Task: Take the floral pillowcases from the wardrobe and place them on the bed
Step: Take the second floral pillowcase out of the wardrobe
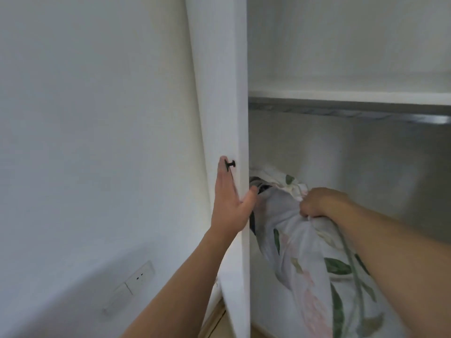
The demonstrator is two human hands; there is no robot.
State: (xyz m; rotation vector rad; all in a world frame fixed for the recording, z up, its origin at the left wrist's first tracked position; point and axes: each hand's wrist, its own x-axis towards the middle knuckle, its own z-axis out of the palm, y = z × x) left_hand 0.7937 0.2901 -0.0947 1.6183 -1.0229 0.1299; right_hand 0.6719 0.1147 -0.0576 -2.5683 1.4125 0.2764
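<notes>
1. Left hand (230,203): laid flat against the outer face of the open wardrobe door (220,106), fingers straight and released, thumb hooked round the door's right edge; grasping nothing
2. Door knob (230,164): small, black, just beside the left fingertips; contact not discernible
3. Right hand (319,202): inside the wardrobe, fingers clenched on a bunched fold of the floral pillowcases (310,259)
4. Floral pillowcases: white fabric with green leaves and pale pink blooms, crumpled in the lower compartment of the wardrobe, below the shelf (349,96) and the metal hanging rail (353,113); one part bunched far left near the door edge, the rest hanging down and near, under the right forearm
5. Dark fabric (258,185): partly visible at the far left of the bundle, just beside the left thumb; identity not discernible
6. Wall (97,118): white, left of the door; white socket plate (139,276) low on it, near left
7. Floor (214,320): wooden strip visible at the door's foot
</notes>
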